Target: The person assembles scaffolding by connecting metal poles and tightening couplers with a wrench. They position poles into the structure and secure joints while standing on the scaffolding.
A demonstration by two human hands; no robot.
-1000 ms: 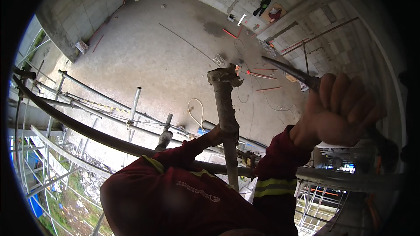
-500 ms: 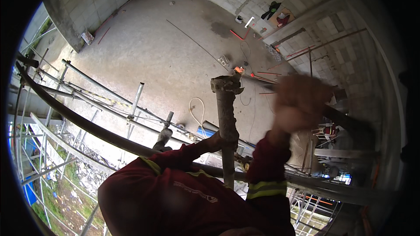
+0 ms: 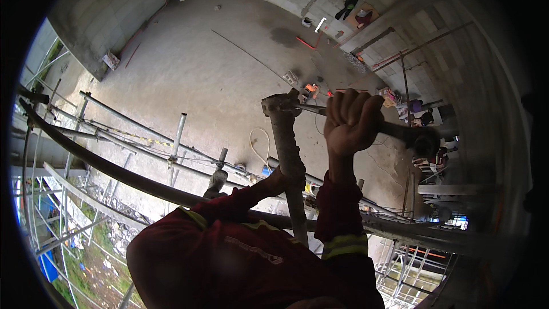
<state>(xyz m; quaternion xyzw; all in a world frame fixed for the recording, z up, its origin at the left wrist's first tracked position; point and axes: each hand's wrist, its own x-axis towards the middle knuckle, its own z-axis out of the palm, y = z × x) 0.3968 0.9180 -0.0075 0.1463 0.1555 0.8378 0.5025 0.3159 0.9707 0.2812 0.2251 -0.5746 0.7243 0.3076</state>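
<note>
Your left hand (image 3: 278,182) is wrapped around the crusted pipe (image 3: 286,143), below its ragged head (image 3: 277,105). Right of the pipe, your right hand (image 3: 353,123) clenches a dark tool (image 3: 396,131), thin end by that head; contact is unclear. You seem to be working the head; next calls for a braced pipe, careful aim.

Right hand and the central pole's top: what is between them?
In the head view, the dark tool's narrow end extends from the right hand toward the pole's top.
</note>
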